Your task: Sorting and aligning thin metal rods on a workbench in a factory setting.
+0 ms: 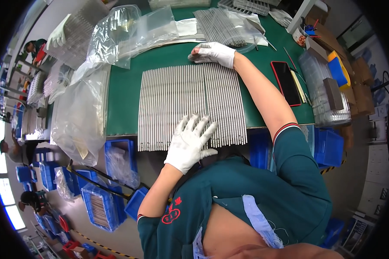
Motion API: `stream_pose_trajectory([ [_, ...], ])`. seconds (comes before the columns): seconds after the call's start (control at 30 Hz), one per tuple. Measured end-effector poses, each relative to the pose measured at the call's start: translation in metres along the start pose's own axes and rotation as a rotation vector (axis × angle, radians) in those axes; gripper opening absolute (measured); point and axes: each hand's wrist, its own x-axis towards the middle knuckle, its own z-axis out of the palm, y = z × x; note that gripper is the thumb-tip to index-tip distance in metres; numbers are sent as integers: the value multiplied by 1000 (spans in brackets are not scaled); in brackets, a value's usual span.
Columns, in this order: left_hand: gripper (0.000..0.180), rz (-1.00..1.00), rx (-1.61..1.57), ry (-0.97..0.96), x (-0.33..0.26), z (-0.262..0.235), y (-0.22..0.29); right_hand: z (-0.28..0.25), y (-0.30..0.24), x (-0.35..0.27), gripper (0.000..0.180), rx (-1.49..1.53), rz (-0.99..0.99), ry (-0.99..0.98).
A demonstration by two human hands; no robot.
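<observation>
A broad row of thin metal rods lies side by side on the green table, with a narrow gap parting it right of the middle. White gloves cover both hands. My left hand rests over the near ends of the rods, its fingers spread and pointing away from me. Beyond the far ends lies my right hand, reaching left with loosely bent fingers; bare skin shows at a fingertip. Nothing shows between its fingers. The rods' near ends stick out a little past the table's front edge.
Another bundle of rods lies at the back among plastic bags. A red-edged phone is on the right, near stacked clear trays. Clear plastic sheeting covers the left side. Blue bins stand below.
</observation>
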Motion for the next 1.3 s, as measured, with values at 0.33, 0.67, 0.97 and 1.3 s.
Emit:
stream_pose_trajectory([
  [0.33, 71, 53, -77, 29, 10, 1, 6, -14, -2, -39, 33, -394, -119, 255],
  [0.67, 46, 482, -96, 76, 59, 37, 45, -21, 6, -42, 36, -83, -118, 274],
  [0.97, 51, 412, -151, 10, 41, 23, 33, -26, -1, -38, 36, -82, -32, 188],
  [1.3, 56, 343, -74, 48, 44, 25, 32, -27, 0, -36, 35, 0, -21, 91],
])
